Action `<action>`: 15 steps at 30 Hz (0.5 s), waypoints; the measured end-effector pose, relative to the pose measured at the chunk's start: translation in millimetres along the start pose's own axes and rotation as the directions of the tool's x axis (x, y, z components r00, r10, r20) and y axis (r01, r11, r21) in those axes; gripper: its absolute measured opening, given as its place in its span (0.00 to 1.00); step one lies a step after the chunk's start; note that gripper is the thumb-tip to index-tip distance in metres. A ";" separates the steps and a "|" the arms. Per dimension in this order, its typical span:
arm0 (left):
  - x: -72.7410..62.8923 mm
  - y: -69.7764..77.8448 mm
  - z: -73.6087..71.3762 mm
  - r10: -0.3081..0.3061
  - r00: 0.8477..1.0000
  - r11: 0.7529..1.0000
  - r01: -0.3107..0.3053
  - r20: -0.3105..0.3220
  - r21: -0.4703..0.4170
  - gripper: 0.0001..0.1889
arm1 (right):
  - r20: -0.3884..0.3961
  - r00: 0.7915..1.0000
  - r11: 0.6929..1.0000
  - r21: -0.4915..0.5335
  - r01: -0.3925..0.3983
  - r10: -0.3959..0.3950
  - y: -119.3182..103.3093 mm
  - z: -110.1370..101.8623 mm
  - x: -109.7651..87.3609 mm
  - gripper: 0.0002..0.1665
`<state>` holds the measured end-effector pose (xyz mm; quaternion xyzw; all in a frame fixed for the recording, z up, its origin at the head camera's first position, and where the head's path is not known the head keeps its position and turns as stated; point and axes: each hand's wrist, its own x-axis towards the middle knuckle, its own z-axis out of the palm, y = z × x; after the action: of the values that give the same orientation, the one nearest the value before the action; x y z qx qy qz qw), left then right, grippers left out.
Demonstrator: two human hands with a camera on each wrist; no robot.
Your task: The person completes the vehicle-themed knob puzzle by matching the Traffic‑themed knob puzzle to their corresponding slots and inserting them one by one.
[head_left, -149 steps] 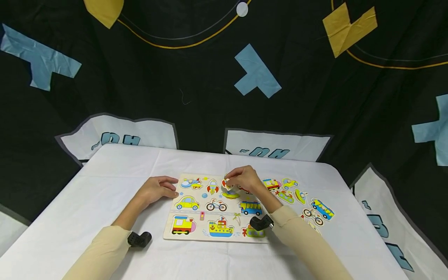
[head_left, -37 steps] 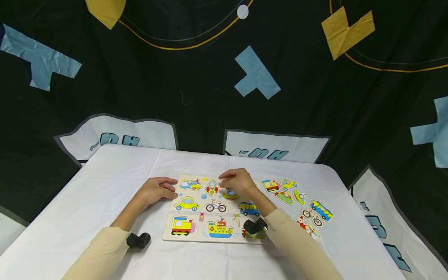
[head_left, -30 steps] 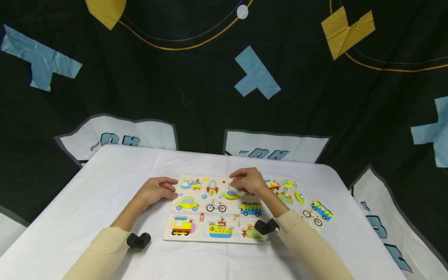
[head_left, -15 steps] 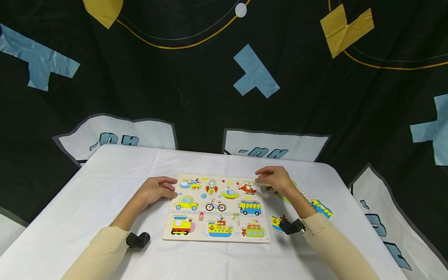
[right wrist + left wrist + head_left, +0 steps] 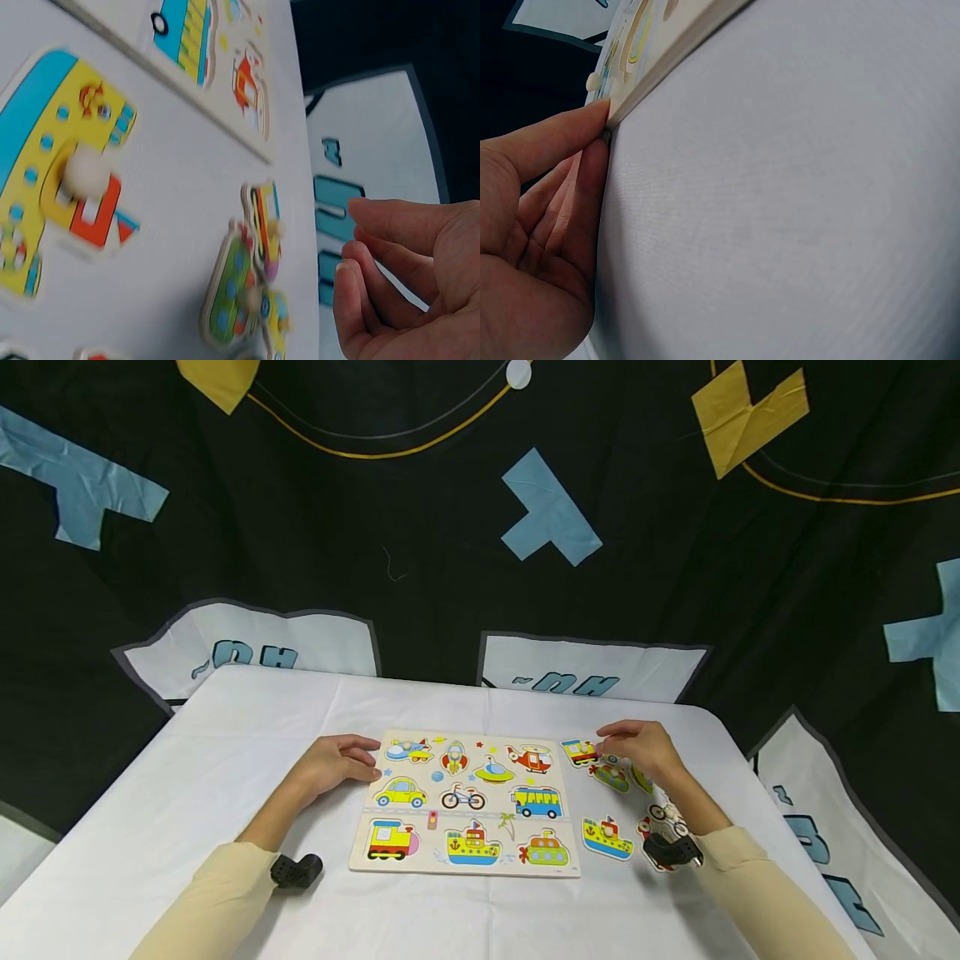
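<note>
A wooden puzzle board [image 5: 431,852] with printed vehicle pictures lies flat on the table. My left hand [image 5: 333,766] rests at its left edge, thumb and fingertips touching the rim. Knobbed plane [image 5: 408,751] and rocket pieces [image 5: 453,758] sit in the board's back row. To its right, my right hand [image 5: 645,750] hovers over loose pieces, fingers loosely bent, nothing between them. Beneath and around it lie a train [image 5: 580,753], a submarine [image 5: 611,778] and a partly covered car [image 5: 277,319]. A boat piece [image 5: 606,838] lies closer to me.
A bicycle piece [image 5: 663,814] and a helicopter piece [image 5: 645,827] lie partly behind the right wrist's black camera [image 5: 672,850]. White cloth [image 5: 225,760] covers the table. A dark curtain [image 5: 300,552] hangs behind its far edge.
Five seconds ago my right hand held the rocket piece over the board; the rocket now sits in its slot. The right hand has moved right, over the loose pieces. The left stays put.
</note>
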<state>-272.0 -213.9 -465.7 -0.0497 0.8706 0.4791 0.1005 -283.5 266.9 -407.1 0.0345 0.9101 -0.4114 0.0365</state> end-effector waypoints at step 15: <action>-1.0 0.7 -1.4 -0.005 1.000 1.000 0.005 0.003 -0.004 0.31 | -0.030 0.996 0.996 -0.010 -0.086 0.085 40.0 -25.4 -6.2 0.25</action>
<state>-271.3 -214.7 -464.2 -0.0512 0.8694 0.4805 0.1031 -274.6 312.1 -419.7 0.0792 0.9105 -0.4037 0.0408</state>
